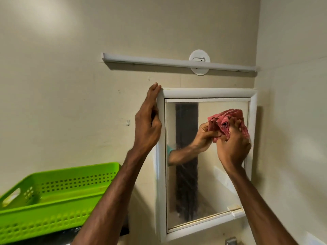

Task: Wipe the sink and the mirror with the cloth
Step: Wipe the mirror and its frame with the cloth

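You are wiping the mirror (208, 188) now: your right hand (232, 145) grips the bunched red cloth (227, 120) against its upper right part, and your left hand (147, 121) rests straight-fingered on the left edge of the frame (208, 93). Next, I judge, you must sweep the cloth over the rest of the glass. The sink is out of view.

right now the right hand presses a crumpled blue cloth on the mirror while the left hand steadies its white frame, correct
No: the head view shows the crumpled checked cloth in the right hand is red, not blue.
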Available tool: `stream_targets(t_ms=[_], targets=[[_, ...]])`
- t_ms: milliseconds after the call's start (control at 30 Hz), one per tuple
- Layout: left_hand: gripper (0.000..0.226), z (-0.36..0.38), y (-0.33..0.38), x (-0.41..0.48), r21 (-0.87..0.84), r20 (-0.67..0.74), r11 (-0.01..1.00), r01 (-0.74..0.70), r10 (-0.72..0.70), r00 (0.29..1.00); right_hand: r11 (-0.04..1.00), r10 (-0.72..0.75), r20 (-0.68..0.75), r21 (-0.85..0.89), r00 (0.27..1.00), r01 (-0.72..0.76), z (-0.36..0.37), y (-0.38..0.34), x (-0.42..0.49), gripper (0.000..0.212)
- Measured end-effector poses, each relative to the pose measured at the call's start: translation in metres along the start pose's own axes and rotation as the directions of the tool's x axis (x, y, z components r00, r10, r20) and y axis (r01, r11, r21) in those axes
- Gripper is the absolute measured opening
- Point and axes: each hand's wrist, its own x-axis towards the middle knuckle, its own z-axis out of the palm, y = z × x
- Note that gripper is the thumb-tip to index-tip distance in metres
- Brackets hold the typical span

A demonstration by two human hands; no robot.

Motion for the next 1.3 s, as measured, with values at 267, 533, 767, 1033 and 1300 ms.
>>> stream_targets(t_ms=[267, 533, 767, 1033, 1300], targets=[[0.067, -0.003, -0.001, 0.000, -0.043, 0.029, 0.999, 0.013, -0.012, 1.000, 0.994, -0.076, 0.034, 0.077, 0.997, 0.073, -0.011, -0.048, -0.033, 0.056], [0.071, -0.006, -0.003, 0.001, -0.071, 0.056, 0.997, 0.011, -0.007, 0.998, 0.937, -0.308, 0.011, 0.176, 0.951, 0.301, 0.000, -0.117, -0.089, 0.067], [0.062, -0.011, -0.004, 0.003, -0.048, 0.108, 0.997, 0.058, -0.052, 0.993, 0.822, -0.525, -0.049, 0.229, 0.850, 0.521, -0.001, -0.121, -0.094, 0.030], [0.084, 0.000, 0.010, -0.012, 0.014, 0.091, 0.999, 0.041, -0.042, 0.995, 0.675, -0.672, -0.010, 0.404, 0.741, 0.617, 0.010, -0.062, -0.092, 0.021], [0.094, 0.013, 0.013, -0.043, 0.209, 0.119, 0.978, 0.000, -0.026, 0.993, 0.498, -0.837, -0.019, 0.392, 0.548, 0.774, 0.013, -0.005, -0.070, 0.005]])
